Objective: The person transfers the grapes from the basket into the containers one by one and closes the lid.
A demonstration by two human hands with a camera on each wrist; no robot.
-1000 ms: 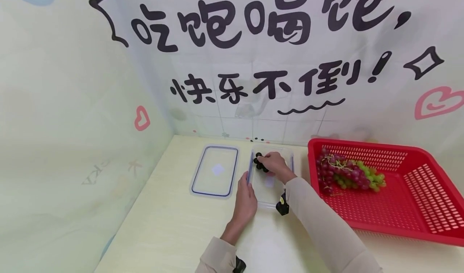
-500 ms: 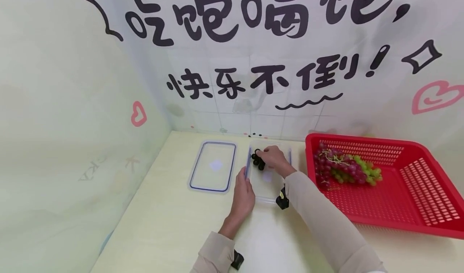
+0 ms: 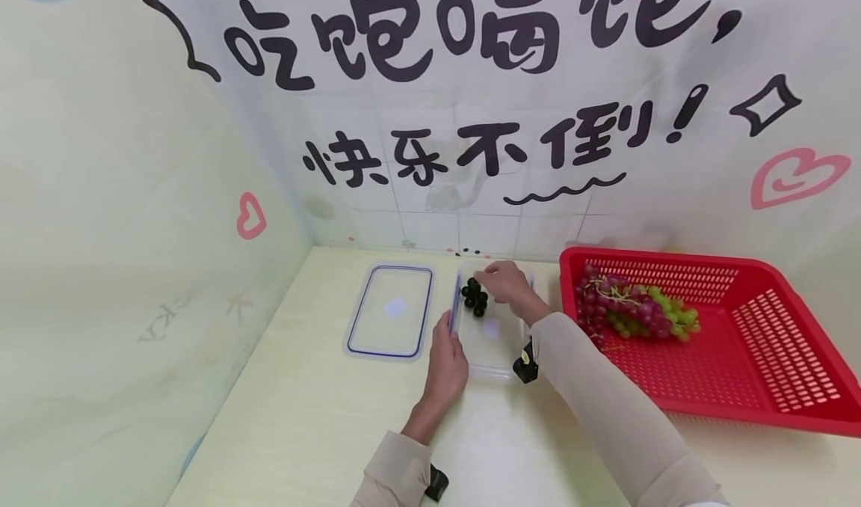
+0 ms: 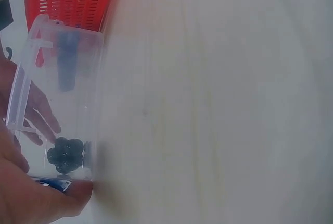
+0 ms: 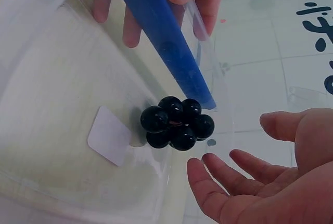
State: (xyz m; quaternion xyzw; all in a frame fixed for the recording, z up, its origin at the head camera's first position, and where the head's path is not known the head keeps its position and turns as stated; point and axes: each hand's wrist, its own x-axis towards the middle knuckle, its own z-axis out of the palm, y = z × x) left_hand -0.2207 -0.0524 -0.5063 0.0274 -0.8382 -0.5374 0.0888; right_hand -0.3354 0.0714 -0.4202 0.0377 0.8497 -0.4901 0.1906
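A small bunch of black grapes [image 3: 474, 298] lies in the far left part of a clear plastic food container [image 3: 491, 371] with blue side clips. Just above and to the right of the bunch is my right hand [image 3: 506, 283]. In the right wrist view its fingers [image 5: 208, 182] are spread and apart from the black grapes [image 5: 179, 123]. My left hand [image 3: 447, 365] grips the container's left wall. Its thumb [image 4: 62, 200] presses against the container in the left wrist view, and its other fingers reach over the wall beside the blue clip [image 5: 166, 41] in the right wrist view.
A clear lid [image 3: 390, 312] with a blue seal lies left of the container. To the right stands a red plastic basket [image 3: 760, 410] holding red grapes [image 3: 605, 297] and green grapes [image 3: 676, 316]. A printed wall covering [image 3: 471, 223] rises behind the table.
The right hand has let go of the black grapes and risen slightly away from them; they now rest in the container. The left hand keeps its grip. The head view has shifted a little.
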